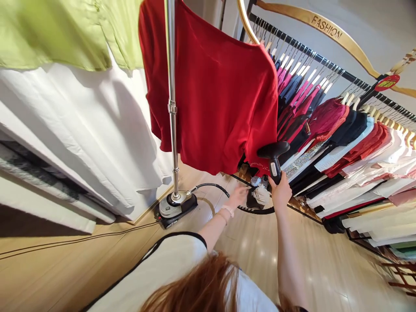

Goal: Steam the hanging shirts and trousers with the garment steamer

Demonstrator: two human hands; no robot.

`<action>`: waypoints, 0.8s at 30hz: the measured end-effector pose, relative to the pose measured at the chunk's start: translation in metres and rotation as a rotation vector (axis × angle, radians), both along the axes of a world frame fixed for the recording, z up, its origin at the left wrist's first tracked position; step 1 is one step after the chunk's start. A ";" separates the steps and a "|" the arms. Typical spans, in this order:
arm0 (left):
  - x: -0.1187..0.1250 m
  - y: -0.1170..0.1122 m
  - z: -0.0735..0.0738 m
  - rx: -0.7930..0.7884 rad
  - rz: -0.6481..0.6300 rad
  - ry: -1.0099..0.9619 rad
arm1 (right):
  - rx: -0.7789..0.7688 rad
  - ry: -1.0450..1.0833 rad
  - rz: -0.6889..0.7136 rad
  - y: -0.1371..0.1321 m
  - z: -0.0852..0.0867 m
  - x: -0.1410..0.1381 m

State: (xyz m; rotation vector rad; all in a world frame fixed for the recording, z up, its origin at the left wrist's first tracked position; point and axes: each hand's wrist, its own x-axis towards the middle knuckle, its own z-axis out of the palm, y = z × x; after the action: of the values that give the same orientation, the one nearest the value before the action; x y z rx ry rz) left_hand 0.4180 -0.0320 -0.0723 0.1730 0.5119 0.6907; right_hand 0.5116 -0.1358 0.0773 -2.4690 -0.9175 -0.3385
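A red top [214,86] hangs from a hanger beside the silver pole [172,108] of a garment steamer. My right hand [281,190] is wrapped round the black steamer head [273,158], which sits at the top's lower right hem. My left hand [238,195] reaches out below the hem, fingers pinched close to the black hose [214,187]; what it grips, if anything, is not clear. The steamer base [173,206] stands on the wooden floor.
A long black rack [341,73] of red, navy, pink and white garments runs along the right. White and green fabric [81,108] hangs at the left. Shoes lie on the floor under the red top. A black cable crosses the floor at the lower left.
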 end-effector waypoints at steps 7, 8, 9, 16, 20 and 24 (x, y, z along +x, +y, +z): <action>-0.079 0.061 -0.024 -0.028 0.348 0.002 | 0.212 0.124 0.174 0.040 -0.007 -0.049; -0.086 0.059 -0.028 -0.029 0.341 -0.011 | 0.263 0.155 0.182 0.040 -0.007 -0.058; -0.093 0.055 -0.032 -0.031 0.329 -0.022 | 0.316 0.187 0.185 0.037 -0.006 -0.068; -0.154 0.010 -0.058 -0.110 0.323 -0.020 | 0.687 0.467 0.305 -0.002 0.020 -0.106; -0.178 -0.019 -0.059 -0.131 0.370 -0.040 | 0.700 0.367 0.447 -0.014 0.029 -0.130; -0.176 -0.045 -0.061 -0.114 0.384 -0.043 | 0.656 0.155 0.625 -0.021 0.028 -0.150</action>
State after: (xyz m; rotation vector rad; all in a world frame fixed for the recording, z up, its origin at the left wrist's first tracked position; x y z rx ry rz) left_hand 0.2416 -0.0769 -0.1329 -0.0499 0.5474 1.0345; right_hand 0.3616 -0.1568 0.1054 -1.5082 -1.2139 -0.1814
